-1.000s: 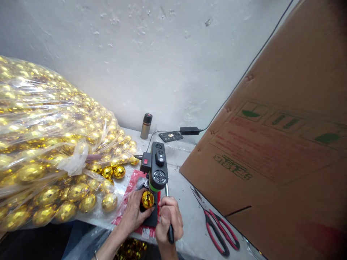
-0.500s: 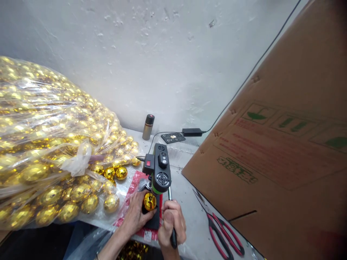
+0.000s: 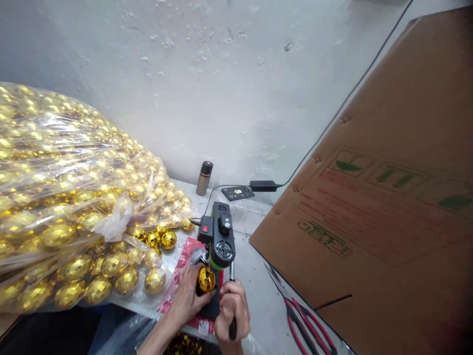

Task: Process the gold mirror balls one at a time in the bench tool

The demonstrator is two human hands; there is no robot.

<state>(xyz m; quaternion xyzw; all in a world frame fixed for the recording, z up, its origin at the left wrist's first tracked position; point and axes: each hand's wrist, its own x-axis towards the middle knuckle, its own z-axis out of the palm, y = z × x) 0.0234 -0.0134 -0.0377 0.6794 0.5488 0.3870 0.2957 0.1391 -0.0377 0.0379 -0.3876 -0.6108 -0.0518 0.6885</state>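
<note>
My left hand [image 3: 189, 294] grips a shiny gold mirrored ball [image 3: 206, 279] between thumb and fingers, on the black base of a small press machine [image 3: 223, 235]. The machine has a black head with round vents, a red switch at its left side and a green band underneath. On the machine's right, my right hand [image 3: 233, 311] is wrapped round the black grip of its lever [image 3: 232, 329]. Beneath the machine lies a red plastic sheet [image 3: 187, 248]. Several loose gold balls [image 3: 168, 240] rest to the left. The ball's underside is hidden.
A big clear bag of gold balls [image 3: 79, 190] fills the left. At the right stands a cardboard box [image 3: 369, 207], with red-and-black scissors [image 3: 303, 320] beside it. A bottle [image 3: 204, 178], a phone [image 3: 238, 193] and a power adapter [image 3: 263, 186] sit near the wall.
The view has shifted slightly, so everything sits a little lower. The lever grip appears tilted slightly differently in my right hand. My left hand stays on the ball.
</note>
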